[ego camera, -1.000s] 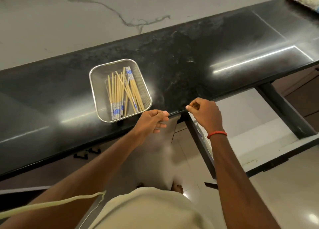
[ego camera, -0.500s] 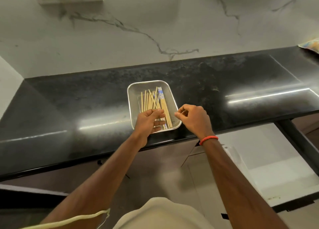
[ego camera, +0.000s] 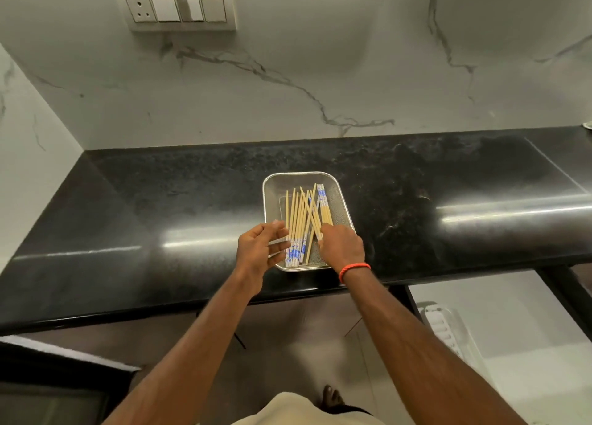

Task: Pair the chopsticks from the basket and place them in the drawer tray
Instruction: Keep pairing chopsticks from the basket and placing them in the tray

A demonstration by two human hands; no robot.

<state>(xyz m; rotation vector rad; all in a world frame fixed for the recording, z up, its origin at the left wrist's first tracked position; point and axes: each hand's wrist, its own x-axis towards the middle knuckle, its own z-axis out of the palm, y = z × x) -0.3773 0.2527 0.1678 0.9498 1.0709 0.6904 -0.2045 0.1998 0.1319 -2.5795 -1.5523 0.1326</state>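
Observation:
A metal mesh basket (ego camera: 337, 191) stands on the black counter near its front edge. Several bamboo chopsticks (ego camera: 302, 215) with blue-and-white patterned ends lie loose and crossed inside it. My left hand (ego camera: 260, 248) hovers at the basket's left rim, fingers spread, holding nothing. My right hand (ego camera: 342, 244), with a red band at the wrist, reaches into the basket's right front corner. Its fingertips touch the chopsticks there; whether they pinch one is hidden. At the lower right, the open drawer holds a white tray (ego camera: 443, 330), partly visible.
The black stone counter (ego camera: 160, 219) runs the full width, with a marble wall behind it. A switch panel (ego camera: 174, 8) sits high on the wall. The open white drawer (ego camera: 519, 325) juts out below the counter at the right. Dark cabinet fronts are below.
Both hands have moved from the counter's front edge up to the basket. The view has tilted up and shifted, showing the wall and switch panel.

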